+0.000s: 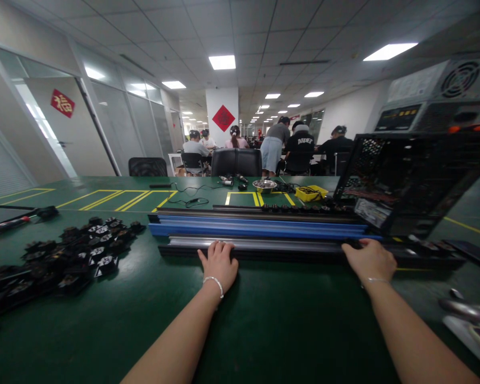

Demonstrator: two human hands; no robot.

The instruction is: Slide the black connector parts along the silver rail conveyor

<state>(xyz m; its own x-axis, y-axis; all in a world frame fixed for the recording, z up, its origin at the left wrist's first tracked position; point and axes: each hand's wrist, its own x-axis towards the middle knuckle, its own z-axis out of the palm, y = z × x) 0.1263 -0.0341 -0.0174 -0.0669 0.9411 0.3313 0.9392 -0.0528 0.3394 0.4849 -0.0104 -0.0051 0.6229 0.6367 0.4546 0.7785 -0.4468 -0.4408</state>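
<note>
A long black rail point(288, 255) with a shiny grey channel along its top lies crosswise on the green table in front of me. My left hand point(219, 261) is on its near side left of the middle, fingers curled over the top edge and thumb against the front. Toward the rail's right end, my right hand point(370, 260) is closed around a small black part point(355, 243) sitting at the channel. The fingertips partly hide that part. Just behind runs a blue rail point(260, 229), parallel to the black one, with more dark bars behind it.
Black small parts point(98, 242) are heaped at the left, near a red-handled screwdriver point(10, 225). An open computer case point(388, 176) stands at the right. Farther back are a metal bowl point(264, 185), a yellow tray point(311, 193) and cables. Several people sit or stand beyond the table.
</note>
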